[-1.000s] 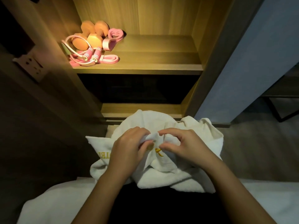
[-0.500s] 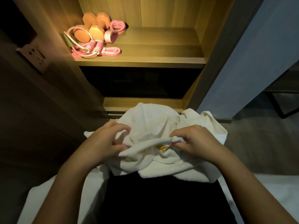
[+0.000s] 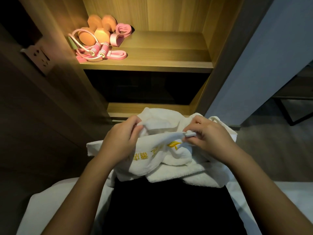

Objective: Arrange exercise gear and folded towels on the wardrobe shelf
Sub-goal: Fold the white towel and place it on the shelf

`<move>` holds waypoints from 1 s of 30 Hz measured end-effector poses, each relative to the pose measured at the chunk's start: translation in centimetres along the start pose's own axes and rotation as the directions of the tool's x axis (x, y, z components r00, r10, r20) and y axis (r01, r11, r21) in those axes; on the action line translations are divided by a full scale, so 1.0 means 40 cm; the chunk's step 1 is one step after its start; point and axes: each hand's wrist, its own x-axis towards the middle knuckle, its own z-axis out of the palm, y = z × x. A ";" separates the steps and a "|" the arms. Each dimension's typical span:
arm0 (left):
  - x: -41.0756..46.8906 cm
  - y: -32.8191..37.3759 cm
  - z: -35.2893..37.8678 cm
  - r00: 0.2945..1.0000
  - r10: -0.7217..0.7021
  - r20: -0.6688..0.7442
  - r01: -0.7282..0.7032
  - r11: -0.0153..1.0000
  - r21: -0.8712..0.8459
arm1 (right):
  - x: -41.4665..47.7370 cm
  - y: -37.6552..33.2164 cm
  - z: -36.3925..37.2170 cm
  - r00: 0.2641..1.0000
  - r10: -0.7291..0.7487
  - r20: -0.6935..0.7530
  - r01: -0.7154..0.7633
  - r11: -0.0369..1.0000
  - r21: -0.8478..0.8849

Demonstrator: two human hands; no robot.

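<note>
Folding step: your left hand (image 3: 121, 138) and right hand (image 3: 207, 133) each pinch an edge of the white towel (image 3: 162, 160) over your lap; square the corners next, since the shelf (image 3: 152, 64) holds only gear.

left hand (image 3: 121, 139) and right hand (image 3: 208, 134) drawn apart, towel (image 3: 162, 167) edge stretched between, yellow lettering (image 3: 140, 156) uncovered

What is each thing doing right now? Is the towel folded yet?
Towel, not folded, bunched up, held in both hands.
Left hand, grips the towel's left part.
Right hand, pinches a towel corner.
Dumbbells, lying on the shelf's left side.
Jump rope, loosely coiled in front of the dumbbells.
Stretch band, lying beside the dumbbells.
Shelf, lit up.
Wall socket, nothing plugged in.
</note>
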 end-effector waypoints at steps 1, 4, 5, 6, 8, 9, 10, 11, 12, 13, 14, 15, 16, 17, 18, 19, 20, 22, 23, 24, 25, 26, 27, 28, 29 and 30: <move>0.004 0.010 0.009 1.000 0.001 -0.010 -0.001 1.000 -0.006 | 0.003 -0.016 0.003 0.999 -0.033 -0.024 0.032 0.999 -0.015; 0.009 0.042 0.045 1.000 -0.023 -0.012 0.022 0.998 -0.051 | 0.012 -0.055 0.011 0.994 -0.109 -0.022 0.109 0.994 -0.017; 0.008 0.048 0.056 1.000 -0.031 -0.005 0.031 0.997 -0.068 | 0.015 -0.060 0.015 0.993 -0.114 -0.009 0.114 0.993 -0.009; 0.005 0.050 0.065 0.999 -0.040 0.003 0.040 0.995 -0.089 | 0.017 -0.062 0.019 0.995 -0.100 0.004 0.100 0.995 0.000; 0.000 0.048 0.071 0.997 -0.065 0.027 0.069 0.988 -0.138 | 0.021 -0.060 0.028 0.999 -0.031 0.014 0.031 0.999 0.010; -0.002 0.045 0.070 0.996 -0.077 0.044 0.083 0.985 -0.149 | 0.022 -0.058 0.034 1.000 -0.001 0.004 0.001 1.000 0.008; -0.002 0.042 0.066 0.994 -0.085 0.062 0.093 0.984 -0.151 | 0.023 -0.056 0.040 1.000 0.016 -0.010 -0.016 1.000 0.006; -0.002 0.040 0.062 0.993 -0.092 0.076 0.103 0.982 -0.156 | 0.024 -0.057 0.044 0.999 0.022 -0.023 -0.022 1.000 0.004; -0.002 0.038 0.058 0.992 -0.098 0.076 0.109 0.979 -0.170 | 0.023 -0.060 0.047 0.999 0.014 -0.034 -0.014 1.000 0.007; -0.001 0.037 0.054 0.993 -0.104 0.057 0.113 0.976 -0.189 | 0.021 -0.063 0.048 0.999 -0.007 -0.042 0.008 1.000 0.016; 0.001 0.036 0.053 0.994 -0.110 0.028 0.113 0.974 -0.198 | 0.019 -0.066 0.048 0.998 -0.040 -0.039 0.041 0.999 0.028; 0.004 0.037 0.053 0.994 -0.112 -0.003 0.110 0.975 -0.192 | 0.017 -0.069 0.048 0.997 -0.077 -0.023 0.078 0.997 0.030; 0.009 0.040 0.053 0.994 -0.107 -0.029 0.100 0.980 -0.173 | 0.015 -0.070 0.048 0.994 -0.111 0.000 0.111 0.994 0.012; 0.013 0.045 0.052 0.995 -0.088 -0.047 0.080 0.986 -0.149 | 0.015 -0.070 0.049 0.991 -0.132 0.021 0.133 0.991 -0.021; 0.017 0.051 0.051 0.997 -0.062 -0.055 0.055 0.990 -0.127 | 0.016 -0.069 0.050 0.990 -0.138 0.036 0.140 0.988 -0.059; 0.021 0.057 0.048 0.998 -0.036 -0.059 0.029 0.993 -0.116 | 0.019 -0.067 0.051 0.990 -0.132 0.044 0.135 0.987 -0.090; 0.026 0.061 0.043 0.998 -0.014 -0.056 0.008 0.994 -0.109 | 0.023 -0.065 0.051 0.992 -0.116 0.046 0.121 0.986 -0.111; 0.034 0.068 0.033 0.998 0.025 -0.049 -0.030 0.995 -0.095 | 0.032 -0.060 0.051 0.996 -0.080 0.047 0.086 0.987 -0.137; 0.038 0.071 0.027 0.999 0.036 -0.041 -0.039 0.995 -0.089 | 0.036 -0.057 0.051 0.997 -0.069 0.043 0.074 0.986 -0.146; 0.042 0.073 0.022 0.999 0.037 -0.028 -0.039 0.996 -0.085 | 0.040 -0.056 0.053 0.998 -0.060 0.036 0.065 0.986 -0.151; 0.046 0.073 0.017 0.999 0.036 -0.011 -0.037 0.996 -0.081 | 0.045 -0.055 0.056 0.998 -0.052 0.021 0.055 0.988 -0.143; 0.049 0.073 0.013 0.999 0.036 0.012 -0.035 0.996 -0.080 | 0.049 -0.056 0.059 0.999 -0.041 0.000 0.041 0.991 -0.126; 0.051 0.073 0.008 0.998 0.039 0.040 -0.035 0.996 -0.083 | 0.055 -0.055 0.061 0.999 -0.028 -0.019 0.026 0.994 -0.102; 0.053 0.073 0.005 0.997 0.042 0.071 -0.036 0.996 -0.087 | 0.059 -0.054 0.062 0.999 -0.019 -0.032 0.016 0.996 -0.083; 0.055 0.073 0.002 0.994 0.047 0.096 -0.038 0.995 -0.089 | 0.062 -0.054 0.064 0.999 -0.018 -0.040 0.015 0.997 -0.073; 0.057 0.074 0.000 0.992 0.050 0.118 -0.040 0.995 -0.089 | 0.065 -0.054 0.065 0.999 -0.024 -0.045 0.021 0.997 -0.069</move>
